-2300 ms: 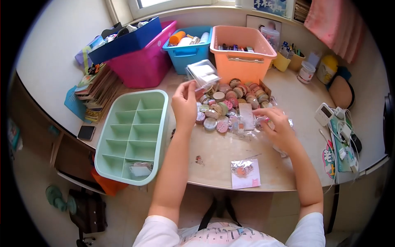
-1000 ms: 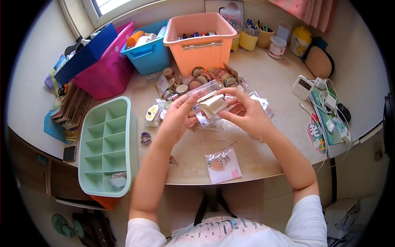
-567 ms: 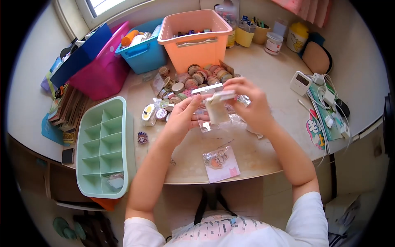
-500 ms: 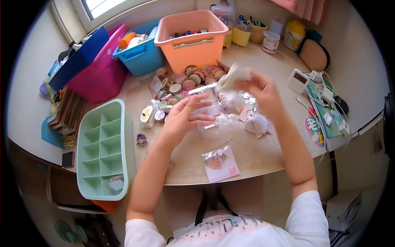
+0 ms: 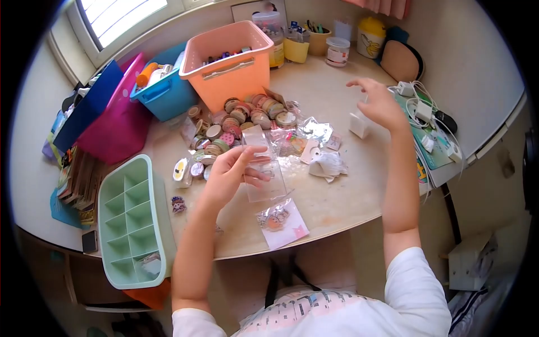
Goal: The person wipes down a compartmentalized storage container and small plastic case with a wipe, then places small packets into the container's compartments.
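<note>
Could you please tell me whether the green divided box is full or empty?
Nearly empty: the green divided box holds clear packaging in its near right compartment, while the others look bare.

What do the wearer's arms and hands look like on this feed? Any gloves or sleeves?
Both the left hand and the right hand are bare, with no gloves, watch or rings visible. The forearms are uncovered; short, plain white sleeves end near the elbows.
</note>
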Motion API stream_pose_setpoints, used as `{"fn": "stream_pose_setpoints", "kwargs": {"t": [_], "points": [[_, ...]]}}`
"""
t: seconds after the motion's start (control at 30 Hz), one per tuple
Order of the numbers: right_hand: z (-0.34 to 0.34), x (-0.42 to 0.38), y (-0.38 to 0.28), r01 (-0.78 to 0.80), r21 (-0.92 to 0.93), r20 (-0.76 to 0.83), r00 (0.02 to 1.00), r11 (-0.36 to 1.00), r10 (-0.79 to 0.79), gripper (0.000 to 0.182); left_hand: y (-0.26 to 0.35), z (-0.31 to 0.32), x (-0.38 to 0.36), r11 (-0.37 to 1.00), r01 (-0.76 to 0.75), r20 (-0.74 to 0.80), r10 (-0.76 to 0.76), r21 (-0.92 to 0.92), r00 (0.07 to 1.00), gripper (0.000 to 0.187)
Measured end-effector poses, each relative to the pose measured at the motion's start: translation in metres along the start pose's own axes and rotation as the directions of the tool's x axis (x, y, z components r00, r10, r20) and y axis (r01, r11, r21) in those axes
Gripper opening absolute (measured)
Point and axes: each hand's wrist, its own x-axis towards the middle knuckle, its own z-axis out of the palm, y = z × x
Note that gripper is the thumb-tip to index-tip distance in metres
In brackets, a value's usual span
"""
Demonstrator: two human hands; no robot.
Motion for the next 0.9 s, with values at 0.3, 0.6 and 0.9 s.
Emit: {"fn": "stream_pose_setpoints", "kwargs": {"t": [0.3, 0.6, 0.9], "points": [[0.022, -0.103, -0.087, 0.21, 0.325, 0.053, 0.969, 0.922, -0.24, 0.031, 0.019, -0.014, -0.026, 0.989, -0.104, -0.168, 0.121, 0.107, 0.978, 0.034], [0.049, -0.138, -0.091, -0.043, 0.333, 0.029, 0.999, 0.942, 0.036, 0.024, -0.025, 0.022, -0.127, 0.997, -0.029, -0.627, 0.067, 0.07, 0.776, 0.023], [0.055, -0.189, -0.202, 0.436, 0.417, 0.033, 0.869, 0.798, -0.493, 0.028, -0.041, 0.005, -0.142, 0.663, 0.213, -0.555, 0.359, 0.717, 0.75, 0.037]]}}
